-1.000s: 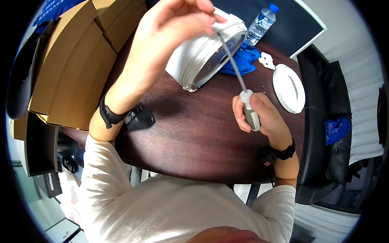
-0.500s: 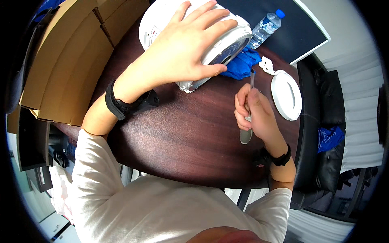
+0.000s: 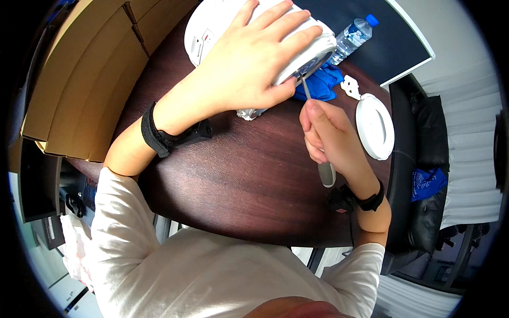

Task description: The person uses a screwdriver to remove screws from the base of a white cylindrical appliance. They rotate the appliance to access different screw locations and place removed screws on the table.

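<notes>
White appliance [image 3: 204, 24] lies tilted on table [image 3: 238, 175]; left hand [image 3: 252, 69] rests on it, fingers [image 3: 286, 25] spread wide, apparently bracing. Right hand's [image 3: 331, 132] fingers curl tight round screwdriver [image 3: 327, 176], probably for aim; tip at appliance, contact unclear.

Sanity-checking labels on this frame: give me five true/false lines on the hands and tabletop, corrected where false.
1. The right hand grips a screwdriver. True.
2. Both hands hold tools. False: the left hand is spread over the white housing.
3. The bottle has a blue cap. True.
4. The screwdriver's shaft points away from the white housing. False: it points at the housing's round end face.
5. The white ring lies to the right of the blue cloth. True.
</notes>
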A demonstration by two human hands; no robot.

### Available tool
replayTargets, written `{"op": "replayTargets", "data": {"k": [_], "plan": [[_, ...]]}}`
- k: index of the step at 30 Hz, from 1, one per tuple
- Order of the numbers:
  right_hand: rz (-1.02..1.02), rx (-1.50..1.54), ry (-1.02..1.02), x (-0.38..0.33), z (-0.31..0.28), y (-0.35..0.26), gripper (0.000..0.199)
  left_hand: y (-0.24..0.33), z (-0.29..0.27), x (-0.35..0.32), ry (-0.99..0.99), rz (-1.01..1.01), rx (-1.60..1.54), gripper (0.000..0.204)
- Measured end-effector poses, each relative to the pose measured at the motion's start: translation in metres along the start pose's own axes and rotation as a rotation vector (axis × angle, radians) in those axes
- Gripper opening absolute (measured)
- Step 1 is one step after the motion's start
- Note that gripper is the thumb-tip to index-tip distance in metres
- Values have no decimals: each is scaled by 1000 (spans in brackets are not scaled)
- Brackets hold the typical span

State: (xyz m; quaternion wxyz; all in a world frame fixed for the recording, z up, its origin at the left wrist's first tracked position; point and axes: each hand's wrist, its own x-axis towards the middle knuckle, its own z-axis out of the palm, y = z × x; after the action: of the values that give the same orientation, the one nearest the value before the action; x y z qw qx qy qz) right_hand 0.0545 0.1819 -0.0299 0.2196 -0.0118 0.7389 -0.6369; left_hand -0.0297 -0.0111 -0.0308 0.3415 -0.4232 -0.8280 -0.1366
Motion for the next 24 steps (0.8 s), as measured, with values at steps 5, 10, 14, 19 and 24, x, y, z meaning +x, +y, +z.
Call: {"op": "replayTargets", "data": {"k": [5, 10, 14, 19, 24], "plan": [[59, 60, -53, 1, 0, -2, 43, 1, 0, 0, 0, -7, -15, 74], [40, 125, -110, 0, -3, -3, 43, 1, 1, 0, 10, -6, -17, 75], [97, 277, -182, -1, -4, -1, 42, 1, 2, -1, 5, -10, -4, 75], [152, 454, -301, 2, -6, -1, 42, 1, 3, 0, 12, -4, -9, 74], [217, 643, -501, 7, -17, 2, 42, 2, 4, 0, 31, 3, 4, 73]]}}
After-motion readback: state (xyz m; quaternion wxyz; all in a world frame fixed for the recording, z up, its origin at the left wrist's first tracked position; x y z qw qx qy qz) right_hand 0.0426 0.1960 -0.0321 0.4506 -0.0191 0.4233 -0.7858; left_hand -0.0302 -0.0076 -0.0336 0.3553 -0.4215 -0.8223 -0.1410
